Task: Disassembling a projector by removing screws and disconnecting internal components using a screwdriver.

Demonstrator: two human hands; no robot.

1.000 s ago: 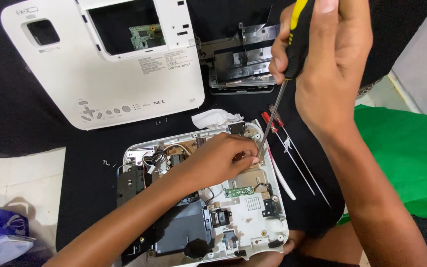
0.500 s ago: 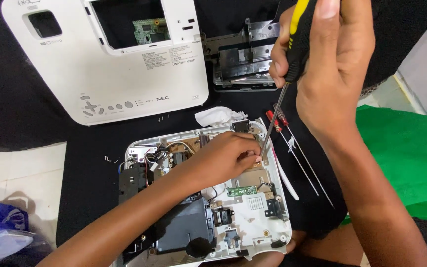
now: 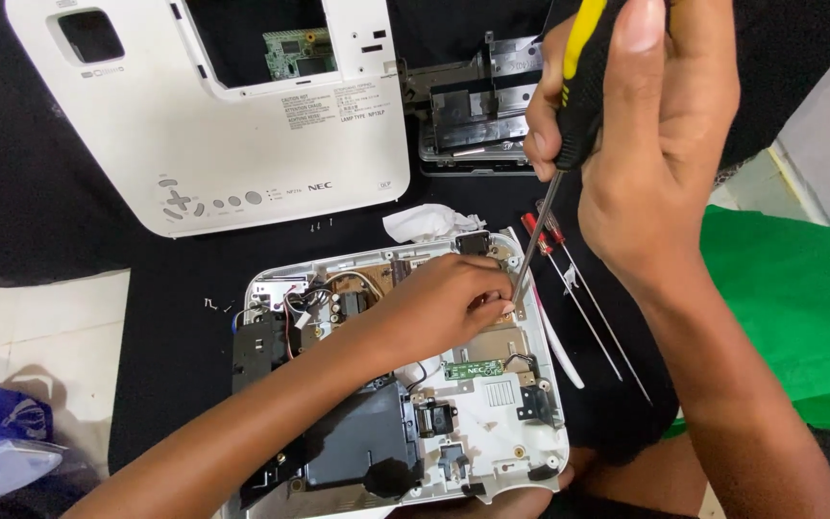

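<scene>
Over the opened projector (image 3: 492, 452), the right hand (image 3: 665, 144) is closed on a near-upright screwdriver (image 3: 554, 183), its tip slanting down-left to the chassis's right edge, where the left hand's (image 3: 444, 308) pinched fingers (image 3: 497, 298) touch beside it.

Both forearms are bare from wrist to picture edge, with no sleeve, glove, watch or ring showing. The left hand (image 3: 449, 303) and the right hand (image 3: 655, 144) have short, plain, unpainted nails; the right thumbnail shows broad and rounded.
</scene>
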